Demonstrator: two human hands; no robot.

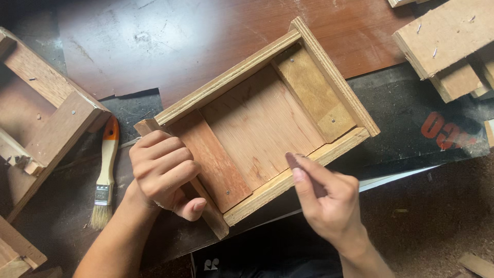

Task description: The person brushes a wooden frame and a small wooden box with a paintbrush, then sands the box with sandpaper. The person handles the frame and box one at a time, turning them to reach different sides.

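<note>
A woodworking workshop: a scuffed brown worktop [206,36] carries a rough plywood box [262,121] nailed at its corners, other nailed wooden frames [46,118] and offcut blocks [447,41], a paintbrush [105,172], and sawdust lies on the floor [437,216]

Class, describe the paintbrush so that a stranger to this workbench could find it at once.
Start at the shallow open plywood box held by the left hand. Just left of that hand lies a small flat paintbrush, pale wooden handle, bristles nearest the person. Its orange handle tip marks it out among bare wood.
</note>
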